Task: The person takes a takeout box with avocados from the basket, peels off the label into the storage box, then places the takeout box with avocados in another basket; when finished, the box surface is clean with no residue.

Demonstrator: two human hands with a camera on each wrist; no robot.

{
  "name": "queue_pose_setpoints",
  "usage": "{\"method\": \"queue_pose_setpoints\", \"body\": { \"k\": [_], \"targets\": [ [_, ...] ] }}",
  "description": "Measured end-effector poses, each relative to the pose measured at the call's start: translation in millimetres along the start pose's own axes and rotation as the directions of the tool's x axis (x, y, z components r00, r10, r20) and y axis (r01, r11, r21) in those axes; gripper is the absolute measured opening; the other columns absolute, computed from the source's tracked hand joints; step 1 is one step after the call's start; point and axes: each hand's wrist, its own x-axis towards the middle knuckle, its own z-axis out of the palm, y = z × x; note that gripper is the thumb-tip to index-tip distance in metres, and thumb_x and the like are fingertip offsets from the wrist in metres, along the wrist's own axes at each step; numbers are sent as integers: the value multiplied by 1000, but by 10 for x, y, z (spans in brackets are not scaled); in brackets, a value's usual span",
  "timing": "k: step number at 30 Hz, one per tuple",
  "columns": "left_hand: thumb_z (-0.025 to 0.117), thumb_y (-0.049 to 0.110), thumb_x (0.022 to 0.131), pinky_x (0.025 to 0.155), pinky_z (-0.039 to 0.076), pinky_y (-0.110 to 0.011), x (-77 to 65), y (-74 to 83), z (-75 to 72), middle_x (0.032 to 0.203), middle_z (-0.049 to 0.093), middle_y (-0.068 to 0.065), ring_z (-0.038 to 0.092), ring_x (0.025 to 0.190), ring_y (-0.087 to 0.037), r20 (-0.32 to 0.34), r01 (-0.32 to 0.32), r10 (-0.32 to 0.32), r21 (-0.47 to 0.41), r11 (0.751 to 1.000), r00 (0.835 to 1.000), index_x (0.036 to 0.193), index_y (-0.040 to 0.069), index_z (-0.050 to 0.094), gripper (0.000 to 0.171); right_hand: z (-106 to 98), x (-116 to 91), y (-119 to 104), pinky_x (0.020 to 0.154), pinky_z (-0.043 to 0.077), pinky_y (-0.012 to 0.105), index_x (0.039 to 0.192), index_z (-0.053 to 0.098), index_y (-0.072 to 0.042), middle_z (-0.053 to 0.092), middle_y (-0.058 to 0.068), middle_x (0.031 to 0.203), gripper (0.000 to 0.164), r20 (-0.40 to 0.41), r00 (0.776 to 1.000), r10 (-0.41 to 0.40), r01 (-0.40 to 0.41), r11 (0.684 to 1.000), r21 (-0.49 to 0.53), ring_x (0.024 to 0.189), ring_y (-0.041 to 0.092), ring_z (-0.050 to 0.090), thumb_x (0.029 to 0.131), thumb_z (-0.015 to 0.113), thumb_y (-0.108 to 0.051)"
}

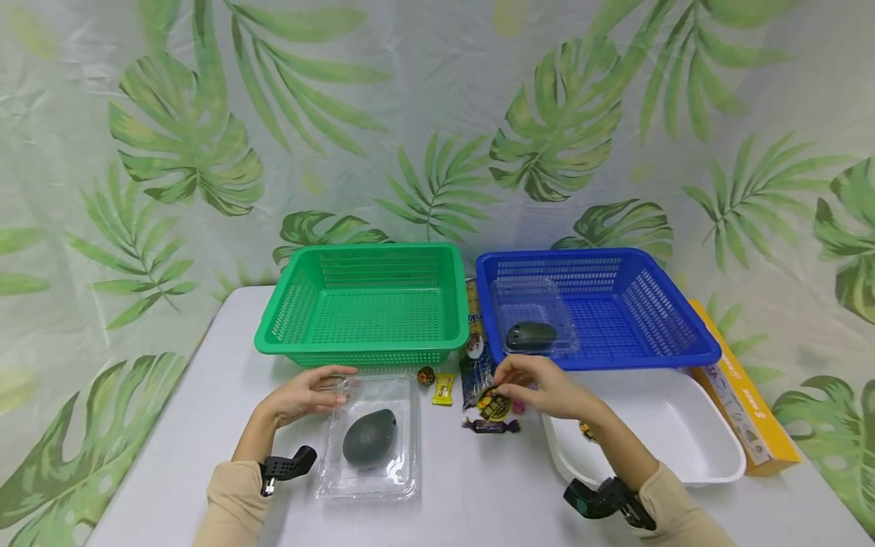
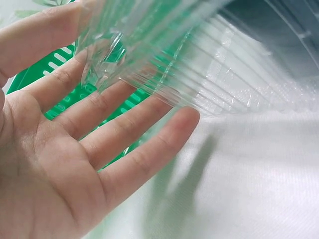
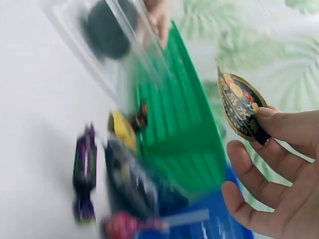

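My left hand [image 1: 301,395] grips the back left corner of a clear plastic clamshell box [image 1: 406,486], thumb on one side and fingers on the other. Inside the box lies a dark green, avocado-shaped thing [image 1: 370,438]. Between thumb and forefinger, my right hand [image 3: 284,159] pinches a flat, round black-and-gold candy packet [image 3: 241,107] printed with fruit. This packet is held above a purple twist-wrapped candy [image 1: 491,426] and a long dark snack bag [image 1: 476,372]. A yellow candy [image 1: 443,388] and a small round candy [image 1: 426,376] lie between my hands.
At the back left stands a green basket [image 1: 362,355]. A blue basket [image 1: 615,360] at the back right holds another clear box [image 1: 547,300] with a dark oval thing [image 1: 531,335]. A white tub [image 1: 683,433] sits under my right forearm, beside an orange carton [image 1: 745,395].
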Motion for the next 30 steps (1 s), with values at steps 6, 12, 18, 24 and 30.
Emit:
{"method": "queue_pose_setpoints", "body": {
  "k": [6, 12, 18, 24, 30],
  "targets": [
    [65, 7, 87, 89, 51, -35, -6, 0, 4, 139, 36, -33, 52, 115, -27, -5, -3, 3, 1, 1000, 1000, 141, -10, 29, 67, -342, -441, 278, 68, 53, 25, 98, 61, 1, 64, 8, 90, 8, -155, 983, 96, -105, 993, -46, 79, 10, 61, 92, 57, 0],
    [65, 8, 87, 89, 51, -35, -5, -5, 7, 138, 37, -32, 53, 113, -25, -6, -2, 2, 10, 1000, 1000, 141, -10, 30, 67, -561, -823, 422, 67, 52, 21, 99, 61, 3, 64, 8, 90, 9, -253, 958, 138, -168, 981, -100, 80, 4, 60, 91, 57, 3],
    [64, 7, 87, 89, 51, -34, 0, -9, 7, 139, 36, -33, 53, 114, -26, -6, -5, 5, 8, 1000, 1000, 141, -10, 30, 66, -668, -1107, 540, 67, 51, 19, 98, 61, 3, 65, 7, 89, 8, -296, 935, 195, -246, 959, -143, 80, 1, 59, 90, 59, 2],
    [64, 6, 87, 87, 52, -34, -6, 3, 16, 138, 36, -34, 54, 112, -26, -7, -5, 5, 6, 1000, 1000, 140, -11, 30, 65, -758, -1309, 678, 64, 51, 18, 94, 64, 4, 65, 9, 85, 8, -338, 921, 194, -288, 923, -256, 76, -2, 57, 86, 62, 5],
    [65, 7, 87, 87, 52, -34, -11, 6, 14, 139, 36, -33, 55, 111, -24, -15, 6, -6, 8, 1000, 1000, 141, -10, 30, 66, -809, -1422, 808, 62, 51, 21, 89, 65, 2, 63, 12, 82, 4, -355, 890, 286, -405, 853, -328, 72, 0, 53, 86, 64, 3]
  ]
}}
